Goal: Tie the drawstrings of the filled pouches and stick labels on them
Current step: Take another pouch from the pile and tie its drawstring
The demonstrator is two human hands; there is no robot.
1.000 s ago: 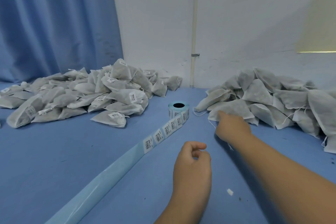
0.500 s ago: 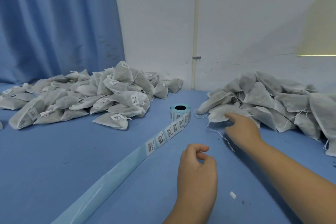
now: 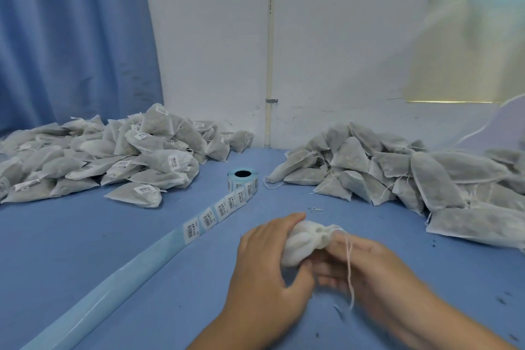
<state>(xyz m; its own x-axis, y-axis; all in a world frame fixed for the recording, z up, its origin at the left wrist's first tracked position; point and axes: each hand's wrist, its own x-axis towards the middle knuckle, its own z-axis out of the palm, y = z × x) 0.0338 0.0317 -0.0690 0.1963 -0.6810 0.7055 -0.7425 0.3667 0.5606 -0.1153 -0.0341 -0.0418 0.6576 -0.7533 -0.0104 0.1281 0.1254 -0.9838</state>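
Blue table (image 3: 85, 250), grey-white pouches (image 3: 369, 173), black-barcoded white labels (image 3: 221, 209)

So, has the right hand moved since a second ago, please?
Yes. The right hand drew back from the unlabelled pile, away from the label roll toward the person, and now holds a pouch with the left hand.

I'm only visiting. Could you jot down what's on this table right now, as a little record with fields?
left hand: grips pouch
right hand: holds pouch's mouth end; blurred
drawstring: hangs loose over right hand
left pile: pouches with labels
right pile: pouches, no labels visible
label roll: between the piles, strip trailing toward near left
table: blue
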